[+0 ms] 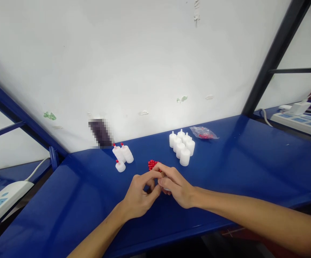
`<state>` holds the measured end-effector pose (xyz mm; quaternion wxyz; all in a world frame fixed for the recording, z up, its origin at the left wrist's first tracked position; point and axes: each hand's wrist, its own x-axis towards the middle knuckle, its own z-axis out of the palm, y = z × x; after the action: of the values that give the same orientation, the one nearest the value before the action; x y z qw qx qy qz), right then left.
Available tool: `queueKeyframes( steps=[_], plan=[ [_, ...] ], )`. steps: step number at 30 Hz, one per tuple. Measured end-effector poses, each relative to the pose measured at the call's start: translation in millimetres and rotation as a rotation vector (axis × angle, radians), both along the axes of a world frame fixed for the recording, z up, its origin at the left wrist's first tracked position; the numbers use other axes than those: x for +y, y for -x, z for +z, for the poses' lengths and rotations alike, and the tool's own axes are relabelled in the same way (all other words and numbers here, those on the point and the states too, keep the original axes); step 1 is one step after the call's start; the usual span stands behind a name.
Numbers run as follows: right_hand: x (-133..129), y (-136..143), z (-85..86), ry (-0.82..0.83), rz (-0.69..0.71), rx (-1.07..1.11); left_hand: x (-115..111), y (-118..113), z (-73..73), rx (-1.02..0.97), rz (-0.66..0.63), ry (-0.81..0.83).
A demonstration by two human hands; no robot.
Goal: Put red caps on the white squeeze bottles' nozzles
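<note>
Your two hands meet just on the near side of the pile of red pieces (151, 164), which lies on the blue table (225, 161). Your right hand (178, 187) has its fingers curled around a small white object (167, 189); only a little of this object shows, so its shape I cannot tell. Your left hand (140, 195) is bent, with thumb and forefinger coming to the fingers of your right hand; if it grips something there, I cannot tell. Your right fingers cover a part of the pile in this view.

To the left of the pile there stands a group of white bottles with red tips (127, 154). To the right of the pile, and a little farther from you, white bottles with white nozzles (184, 157) stand close together. Behind these, more to the right, lies a clear plastic bag (204, 133) with red pieces inside, near the wall (155, 71).
</note>
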<state>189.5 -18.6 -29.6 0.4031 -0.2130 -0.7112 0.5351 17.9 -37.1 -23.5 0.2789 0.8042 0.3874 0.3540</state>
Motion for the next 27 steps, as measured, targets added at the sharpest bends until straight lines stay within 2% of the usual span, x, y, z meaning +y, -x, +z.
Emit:
queueKeyframes(
  steps=[2,3,6,8,9,12,15,18,22,25,27],
  plan=[
    [1,0,-1.4,-0.014,-0.016,-0.041,6,12,3.0,-0.069,0.053,-0.001],
    [2,1,-2.2,-0.021,-0.031,-0.071,11,22,6.5,-0.139,0.122,-0.023],
    [4,1,-4.1,-0.062,-0.057,-0.159,28,62,22.3,-0.345,0.445,-0.165],
    [5,1,-4.4,-0.105,-0.040,-0.190,38,90,32.2,-0.226,0.590,-0.257],
    [6,1,-4.3,-0.121,-0.030,-0.195,42,102,35.4,-0.156,0.623,-0.274],
    [6,2,-3.6,-0.098,-0.024,-0.169,47,124,36.1,0.095,0.629,-0.252],
    [4,2,-2.5,-0.075,-0.078,-0.143,50,130,28.4,0.223,0.610,-0.236],
    [1,0,-2.1,-0.127,-0.110,-0.126,52,128,22.3,0.289,0.583,-0.224],
    [3,-2,-3.5,-0.133,-0.068,-0.028,54,128,21.2,0.345,0.581,-0.228],
    [6,-2,-3.1,-0.084,-0.061,-0.014,50,123,19.0,0.296,0.614,-0.302],
    [7,-2,-1.5,-0.110,-0.060,-0.076,44,111,14.6,0.287,0.570,-0.357]
  ],
)
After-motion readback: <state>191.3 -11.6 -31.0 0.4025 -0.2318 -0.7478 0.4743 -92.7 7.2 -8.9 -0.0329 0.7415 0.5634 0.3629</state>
